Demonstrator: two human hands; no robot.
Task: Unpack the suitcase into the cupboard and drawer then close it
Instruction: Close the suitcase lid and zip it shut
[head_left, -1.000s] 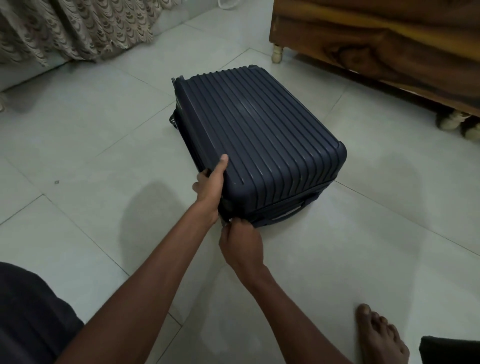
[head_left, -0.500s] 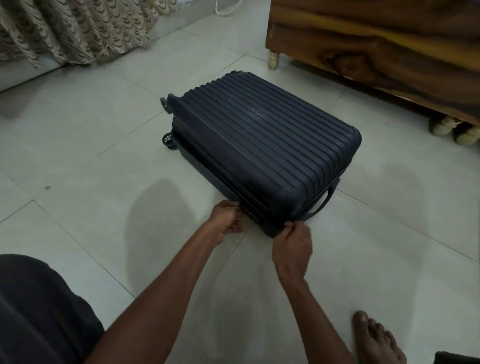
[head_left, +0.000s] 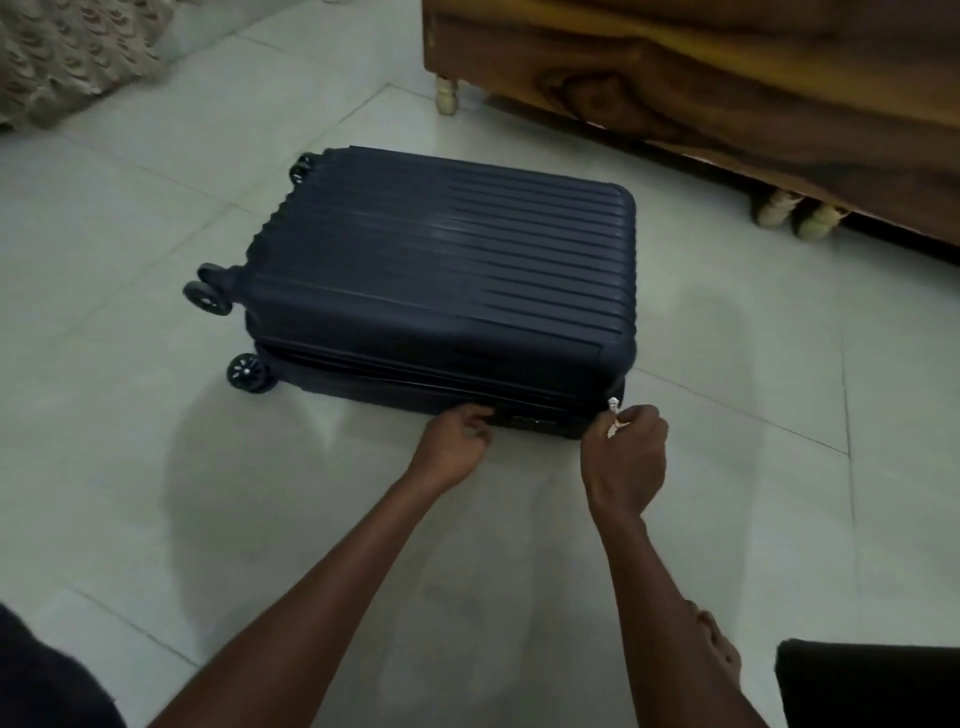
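A dark blue ribbed hard-shell suitcase (head_left: 441, 275) lies flat and closed on the tiled floor, its wheels (head_left: 208, 296) at the left. My left hand (head_left: 457, 441) touches its near side beside the lock panel (head_left: 530, 421), fingers curled against the shell. At the near right corner, my right hand (head_left: 628, 447) pinches a small silvery zipper pull (head_left: 614, 415).
A wooden bed frame (head_left: 701, 88) on pale turned legs (head_left: 447, 96) runs along the back right. A patterned curtain (head_left: 67, 57) hangs at the back left. My bare foot (head_left: 717, 644) and a dark object (head_left: 867, 680) lie at the lower right.
The suitcase has turned so its long side faces me. My left hand came off the lid down to the side near the lock. My right hand slid along to the right corner.
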